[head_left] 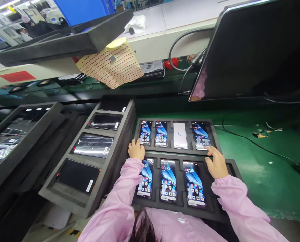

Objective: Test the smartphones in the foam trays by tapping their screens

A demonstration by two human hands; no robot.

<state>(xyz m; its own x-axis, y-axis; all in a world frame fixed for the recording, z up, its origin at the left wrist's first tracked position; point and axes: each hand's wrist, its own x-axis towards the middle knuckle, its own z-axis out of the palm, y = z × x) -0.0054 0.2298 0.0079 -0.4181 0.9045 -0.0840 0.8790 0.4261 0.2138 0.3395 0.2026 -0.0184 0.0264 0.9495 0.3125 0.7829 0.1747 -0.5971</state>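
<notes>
A black foam tray [145,150] holds several smartphones in a row. My left hand [136,150] rests at its left front corner, fingers spread, beside the lower end of the leftmost phone [145,132]. My right hand [217,163] reaches to the rightmost phone [200,134], its extended index finger at the bottom of the lit screen. Between them lie another phone [161,133] with a home screen and a phone [180,134] showing a white screen with a small blue mark. A nearer foam tray [156,202] carries three lit phones [168,181], the left one partly behind my left sleeve.
Stacked foam trays [83,210] with dark-screened phones [78,175] stand on the left, with more trays [51,109] beyond. A monitor [253,53] overhangs the right back. A black cable [261,145] crosses the green mat [256,178]. A dotted yellow sheet [112,67] hangs from the shelf.
</notes>
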